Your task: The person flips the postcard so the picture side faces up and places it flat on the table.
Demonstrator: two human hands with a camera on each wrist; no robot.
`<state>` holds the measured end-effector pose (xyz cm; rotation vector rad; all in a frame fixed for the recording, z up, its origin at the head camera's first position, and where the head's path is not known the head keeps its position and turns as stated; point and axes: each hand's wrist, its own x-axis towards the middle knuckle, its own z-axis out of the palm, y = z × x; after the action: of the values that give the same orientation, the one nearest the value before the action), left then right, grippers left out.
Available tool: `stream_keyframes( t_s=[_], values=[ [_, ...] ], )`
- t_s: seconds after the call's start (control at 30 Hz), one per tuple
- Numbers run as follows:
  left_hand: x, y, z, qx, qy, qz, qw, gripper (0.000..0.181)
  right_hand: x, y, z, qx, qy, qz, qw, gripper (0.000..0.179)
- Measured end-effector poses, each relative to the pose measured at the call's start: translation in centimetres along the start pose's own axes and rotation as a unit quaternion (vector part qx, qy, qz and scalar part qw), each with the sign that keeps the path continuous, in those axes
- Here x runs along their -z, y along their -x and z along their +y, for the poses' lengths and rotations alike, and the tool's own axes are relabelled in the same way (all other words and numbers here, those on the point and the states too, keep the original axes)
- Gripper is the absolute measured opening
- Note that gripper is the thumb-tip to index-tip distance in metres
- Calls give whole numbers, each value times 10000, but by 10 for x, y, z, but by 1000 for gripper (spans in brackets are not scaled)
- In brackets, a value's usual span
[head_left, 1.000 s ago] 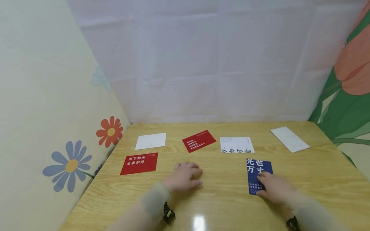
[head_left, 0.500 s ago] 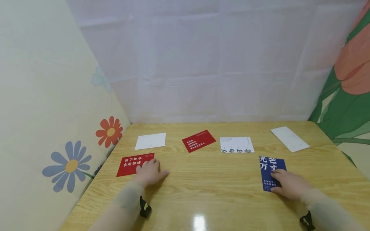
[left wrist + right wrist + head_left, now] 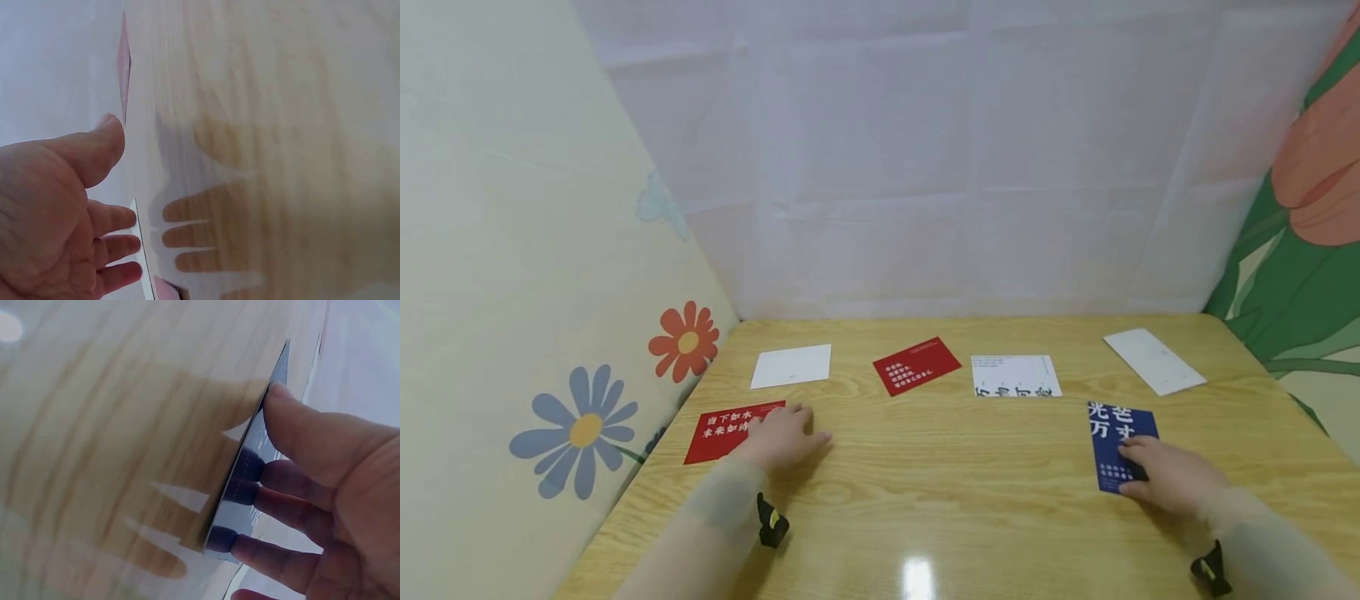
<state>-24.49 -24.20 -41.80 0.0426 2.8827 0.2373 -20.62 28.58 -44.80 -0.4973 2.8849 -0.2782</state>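
Note:
My left hand [image 3: 781,437] lies over the right end of a red card with white characters [image 3: 718,429] at the left of the table, its fingers loosely extended. That hand also shows in the left wrist view, thumb [image 3: 103,153] apart from the fingers. To the right, my right hand [image 3: 1176,475] rests its fingertips on a dark blue card with large white characters [image 3: 1112,458], which lies flat. The right wrist view has the fingers [image 3: 290,506] nearly straight, their tips touching the blue card [image 3: 250,481]. The hand hides the card's lower right part.
Along the back of the wooden table [image 3: 925,500] lie a blank white card [image 3: 792,367], a second red card [image 3: 917,367], a white card with dark print [image 3: 1015,375] and a pale card [image 3: 1153,361]. A white cloth [image 3: 962,167] hangs behind.
My left hand has moved left onto the red card, and that card has shifted left. My right hand and the blue card have slid right together. The back cards stay in place.

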Motion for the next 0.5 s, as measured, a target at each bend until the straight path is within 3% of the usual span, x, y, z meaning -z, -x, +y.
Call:
stream_keyframes(
  t_s=[0.17, 0.3, 0.5],
  values=[
    [4, -25, 10, -70, 56, 277, 9996, 74, 4, -1, 8, -199, -123, -181, 9996, 65],
    [5, -45, 12, 60, 57, 534, 9985, 73, 5, -2, 10, -285, -139, -246, 9992, 66],
    [7, -61, 11, 250, -60, 543, 9982, 72, 5, -2, 10, -274, -131, -233, 9993, 64]
  ],
)
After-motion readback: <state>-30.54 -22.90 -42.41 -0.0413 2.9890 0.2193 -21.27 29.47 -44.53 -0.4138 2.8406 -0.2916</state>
